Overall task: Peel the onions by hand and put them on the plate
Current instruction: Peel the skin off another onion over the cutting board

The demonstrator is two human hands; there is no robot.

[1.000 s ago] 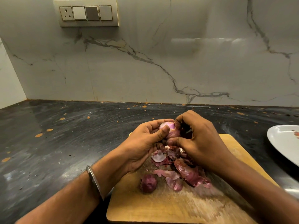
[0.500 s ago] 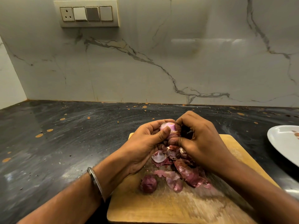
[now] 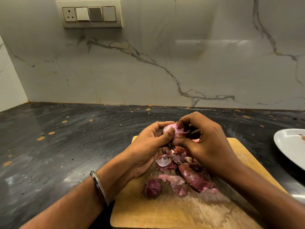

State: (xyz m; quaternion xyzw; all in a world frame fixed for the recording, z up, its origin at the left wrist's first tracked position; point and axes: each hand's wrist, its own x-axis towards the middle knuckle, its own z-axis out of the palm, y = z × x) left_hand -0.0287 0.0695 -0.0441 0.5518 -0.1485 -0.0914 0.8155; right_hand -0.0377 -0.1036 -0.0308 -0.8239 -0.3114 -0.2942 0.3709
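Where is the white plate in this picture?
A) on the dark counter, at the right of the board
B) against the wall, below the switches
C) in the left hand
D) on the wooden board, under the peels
A: the white plate lies on the dark counter at the right edge of the view, beside the wooden board, not on it.

Desk (image 3: 69, 146): dark polished stone, glossy, flecked with orange spots. Wall panel (image 3: 165, 63), upper frame: pale veined marble-look slab, smooth with a soft sheen. Switch plate (image 3: 92, 14), upper left: cream plastic, smooth. Cutting board (image 3: 165, 212), lower centre: light wood, matt, grain and scoring visible. Onion skins (image 3: 189, 176) on the board: thin, papery, purple-pink, slightly shiny. Plate (image 3: 290, 146), right edge: white, glossy. Bangle (image 3: 99, 185) on the left wrist: grey metal, smooth.
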